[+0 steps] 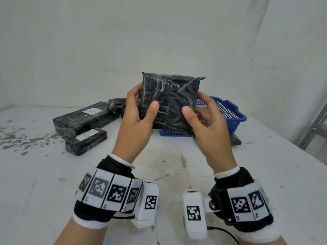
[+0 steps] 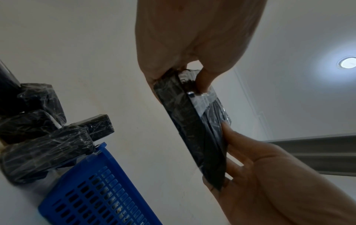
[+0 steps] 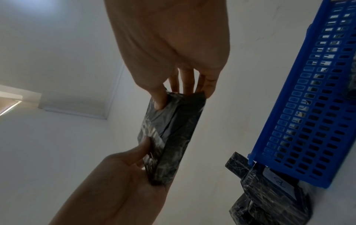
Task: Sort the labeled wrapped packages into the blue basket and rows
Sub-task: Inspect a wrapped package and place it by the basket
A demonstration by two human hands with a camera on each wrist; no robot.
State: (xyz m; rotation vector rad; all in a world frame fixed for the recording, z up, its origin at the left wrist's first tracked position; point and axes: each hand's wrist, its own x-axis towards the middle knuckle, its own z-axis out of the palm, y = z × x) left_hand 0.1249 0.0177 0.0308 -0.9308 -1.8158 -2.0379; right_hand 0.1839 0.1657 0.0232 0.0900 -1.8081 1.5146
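Package [image 1: 169,101] status: I hold 1 flat, square parcel upright above the white table [image 1: 159,174], in front of the blue basket [image 1: 231,112]. Wrapping is black film under glossy, wrinkled clear tape. My left hand [image 1: 136,119] and right hand [image 1: 207,121] each grasp 1 side edge, thumbs on the near face. No label shows on this face.

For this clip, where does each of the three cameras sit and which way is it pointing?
Head: on the head, facing forward and down at the table; both forearms, left hand, right hand.
Left wrist: beneath the left hand, facing up at wall and ceiling; both hands.
Right wrist: beneath the right hand, also facing up; both hands.
Shared: all show the held package and blue basket.
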